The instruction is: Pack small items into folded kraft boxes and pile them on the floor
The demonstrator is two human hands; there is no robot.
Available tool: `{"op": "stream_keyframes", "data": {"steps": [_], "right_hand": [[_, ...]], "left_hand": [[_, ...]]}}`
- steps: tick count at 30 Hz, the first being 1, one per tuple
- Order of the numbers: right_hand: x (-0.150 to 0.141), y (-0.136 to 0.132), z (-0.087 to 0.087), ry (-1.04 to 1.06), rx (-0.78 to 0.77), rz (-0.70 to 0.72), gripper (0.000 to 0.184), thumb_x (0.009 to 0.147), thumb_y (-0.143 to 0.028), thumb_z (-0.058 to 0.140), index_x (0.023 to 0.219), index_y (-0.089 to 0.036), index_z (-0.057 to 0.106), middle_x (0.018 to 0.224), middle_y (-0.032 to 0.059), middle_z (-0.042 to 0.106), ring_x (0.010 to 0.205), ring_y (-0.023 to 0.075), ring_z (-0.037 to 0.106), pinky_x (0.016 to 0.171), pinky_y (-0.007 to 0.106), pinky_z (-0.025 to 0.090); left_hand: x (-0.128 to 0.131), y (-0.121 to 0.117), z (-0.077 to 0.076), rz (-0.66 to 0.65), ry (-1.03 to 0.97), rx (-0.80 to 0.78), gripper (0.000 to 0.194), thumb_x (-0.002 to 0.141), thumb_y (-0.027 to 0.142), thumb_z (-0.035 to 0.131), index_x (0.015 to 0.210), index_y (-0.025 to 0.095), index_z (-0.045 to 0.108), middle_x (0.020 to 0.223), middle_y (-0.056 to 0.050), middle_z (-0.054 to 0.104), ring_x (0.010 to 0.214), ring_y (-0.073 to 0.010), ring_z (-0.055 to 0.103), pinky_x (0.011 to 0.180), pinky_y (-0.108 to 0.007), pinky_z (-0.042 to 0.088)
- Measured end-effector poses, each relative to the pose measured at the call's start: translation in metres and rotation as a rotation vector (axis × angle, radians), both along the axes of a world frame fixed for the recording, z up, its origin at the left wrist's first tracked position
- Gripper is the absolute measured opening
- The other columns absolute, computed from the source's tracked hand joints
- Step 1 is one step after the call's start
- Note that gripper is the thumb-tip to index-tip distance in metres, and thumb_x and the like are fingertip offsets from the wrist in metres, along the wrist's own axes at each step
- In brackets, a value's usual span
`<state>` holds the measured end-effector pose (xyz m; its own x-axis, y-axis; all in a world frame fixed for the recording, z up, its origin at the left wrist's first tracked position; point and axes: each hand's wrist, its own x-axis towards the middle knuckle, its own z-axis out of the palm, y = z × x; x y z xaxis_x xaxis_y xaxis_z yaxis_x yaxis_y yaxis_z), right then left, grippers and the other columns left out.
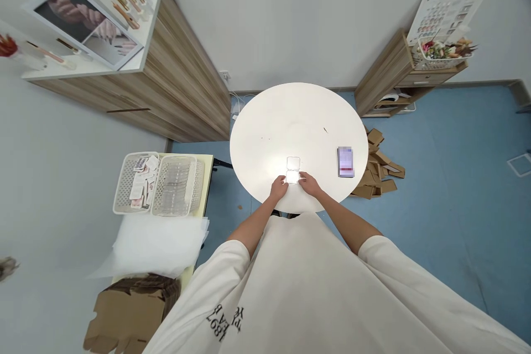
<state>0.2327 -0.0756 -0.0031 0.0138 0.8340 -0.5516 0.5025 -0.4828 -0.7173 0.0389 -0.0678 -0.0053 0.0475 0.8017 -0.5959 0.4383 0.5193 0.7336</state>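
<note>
A small clear plastic case [293,164] lies opened out on the white round table [269,113], its two square halves one behind the other. Around the left edge of the nearer half curl the fingers of my left hand [279,187]. My right hand [309,183] grips the opposite edge of that same half. Glare on the tabletop hides whether anything lies inside the case. Off to the right, a phone [345,162] with a lit screen rests on the table.
At left, a side table [203,177] bears two white baskets [135,211], white sheets [161,243] and stacked cardboard [128,315]. Flattened cardboard boxes [375,171] lie on the floor at right. Wooden cabinets [186,88] stand by the wall. Tiny bits [326,130] dot the tabletop.
</note>
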Motion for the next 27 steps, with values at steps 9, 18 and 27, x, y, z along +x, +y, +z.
{"op": "stream_keyframes", "data": {"steps": [9,18,27], "right_hand": [[-0.02,0.017,0.018,-0.022,0.184,0.073,0.041,0.09,-0.021,0.047,0.128,-0.021,0.064,0.136,0.0084,0.062,0.113,0.0186,0.063,0.102,0.034,0.049],[-0.109,0.044,0.058,0.051,0.303,0.347,0.036,0.092,-0.02,0.047,0.123,-0.022,0.067,0.131,0.0065,0.066,0.109,0.0175,0.065,0.102,0.034,0.05],[-0.239,0.059,0.077,0.062,0.409,0.532,0.036,0.091,-0.016,0.049,0.119,-0.023,0.07,0.125,0.0057,0.07,0.106,0.0175,0.067,0.102,0.035,0.05]], "left_hand": [[-0.03,-0.006,0.029,0.098,0.03,0.111,0.036,0.085,0.014,0.062,0.12,0.019,0.066,0.134,-0.011,0.064,0.116,-0.0234,0.064,0.102,-0.037,0.049],[-0.1,-0.015,0.064,0.299,0.037,0.281,0.029,0.087,0.013,0.061,0.113,0.021,0.068,0.128,-0.009,0.068,0.114,-0.023,0.065,0.102,-0.037,0.05],[-0.211,-0.022,0.089,0.403,0.029,0.412,0.025,0.089,0.015,0.061,0.112,0.019,0.069,0.122,-0.011,0.07,0.114,-0.0233,0.066,0.104,-0.039,0.05]]}}
